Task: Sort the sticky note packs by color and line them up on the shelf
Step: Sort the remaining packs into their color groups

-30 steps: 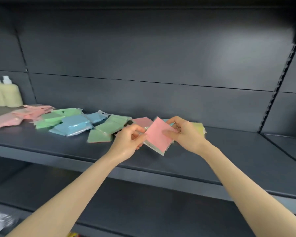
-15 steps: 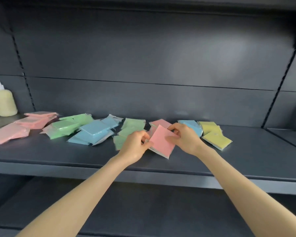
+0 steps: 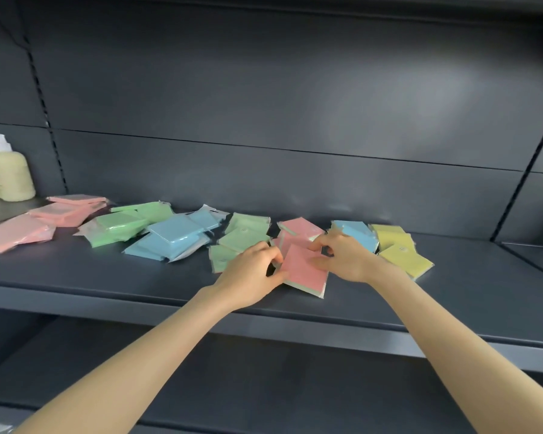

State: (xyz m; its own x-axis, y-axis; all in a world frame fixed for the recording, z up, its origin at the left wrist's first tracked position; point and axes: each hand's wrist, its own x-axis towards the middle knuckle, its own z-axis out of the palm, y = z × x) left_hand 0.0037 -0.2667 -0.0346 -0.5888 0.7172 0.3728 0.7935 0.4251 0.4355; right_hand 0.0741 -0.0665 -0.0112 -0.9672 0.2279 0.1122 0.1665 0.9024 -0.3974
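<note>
Along the dark grey shelf [image 3: 107,277] lie loose heaps of sticky note packs. From the left there are pink packs [image 3: 44,220], bright green packs [image 3: 123,223], blue packs [image 3: 173,236] and pale green packs [image 3: 242,239]. Right of both hands lie a blue pack [image 3: 358,234] and yellow packs [image 3: 402,252]. Cream bottles [image 3: 10,173] stand at the far left against the back panel [image 3: 295,120].

A small pink stack [image 3: 298,228] lies just behind the held pink pack [image 3: 304,274], and the pale green packs crowd its left side. The left hand [image 3: 251,270] pinches the pack's left edge with curled fingers. The right hand [image 3: 345,258] grips its upper right corner, thumb on the face.

A second ago the pack was raised and tilted above the shelf. Now it is down at the front of the shelf, nearly flat, its near corner on the metal.

The packs are thin squares in glossy clear wrap. The held one shows a pale layer along its edge. The shelf is smooth matte metal.
</note>
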